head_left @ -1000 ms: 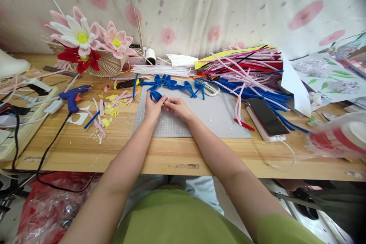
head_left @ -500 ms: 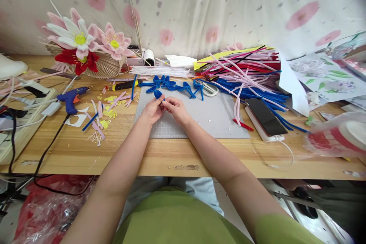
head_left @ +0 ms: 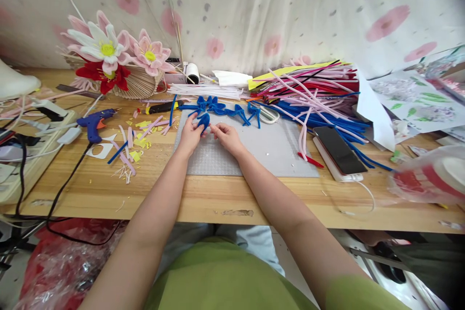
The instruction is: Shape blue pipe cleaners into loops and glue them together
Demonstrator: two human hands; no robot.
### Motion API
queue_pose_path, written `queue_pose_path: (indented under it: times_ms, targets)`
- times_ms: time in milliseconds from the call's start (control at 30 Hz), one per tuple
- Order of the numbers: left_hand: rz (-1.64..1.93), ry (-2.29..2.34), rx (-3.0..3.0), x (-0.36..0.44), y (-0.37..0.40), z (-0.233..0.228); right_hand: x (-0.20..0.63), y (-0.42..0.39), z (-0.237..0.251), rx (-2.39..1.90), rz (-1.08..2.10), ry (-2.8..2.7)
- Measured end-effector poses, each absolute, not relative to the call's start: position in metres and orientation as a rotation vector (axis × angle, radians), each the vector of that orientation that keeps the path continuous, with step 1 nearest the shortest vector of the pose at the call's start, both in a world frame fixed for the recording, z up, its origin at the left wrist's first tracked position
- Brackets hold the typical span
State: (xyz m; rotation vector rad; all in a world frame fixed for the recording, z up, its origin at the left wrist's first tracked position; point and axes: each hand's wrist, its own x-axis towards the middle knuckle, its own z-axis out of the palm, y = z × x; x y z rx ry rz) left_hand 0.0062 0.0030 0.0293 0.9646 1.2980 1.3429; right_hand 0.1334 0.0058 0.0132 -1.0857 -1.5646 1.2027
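Observation:
My left hand point(head_left: 190, 133) pinches a small looped blue pipe cleaner point(head_left: 204, 120) just above the grey cutting mat point(head_left: 269, 150). My right hand point(head_left: 227, 136) meets it from the right, with its fingertips on the free end of the same piece. Both hands hover over the mat's far left corner. Just behind them lies a row of bent blue pipe cleaner shapes point(head_left: 221, 107).
A pile of pink, red and blue pipe cleaners point(head_left: 312, 94) lies at the back right, with a phone point(head_left: 339, 149) beside it. To the left are a blue glue gun point(head_left: 95, 121), pink and yellow scraps point(head_left: 140, 135), and pipe-cleaner flowers point(head_left: 109, 55). Scissors point(head_left: 268, 113) rest on the mat's far edge.
Both hands have shifted slightly away from me toward the mat's far edge, turning the blue loop between the fingers. The view has moved a little.

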Motion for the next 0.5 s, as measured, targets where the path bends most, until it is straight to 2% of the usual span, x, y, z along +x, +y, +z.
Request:
queue_pose_path:
  times_ms: [133, 233, 367, 500]
  targets:
    - [1.118, 1.289, 1.095, 0.004, -0.002, 0.031, 0.144, 0.012, 0.012, -1.090, 1.171, -1.397]
    - [1.027, 1.274, 1.207, 0.002, -0.004, 0.029, 0.150, 0.014, 0.012, -1.075, 1.015, -1.546]
    - [1.200, 1.376, 1.232, -0.001, 0.000, 0.026, 0.151, 0.010, 0.010, -1.099, 0.777, -1.815]
    - [1.373, 1.347, 1.057, -0.001, 0.003, 0.025, 0.147, 0.008, 0.008, -1.149, 0.731, -1.874]
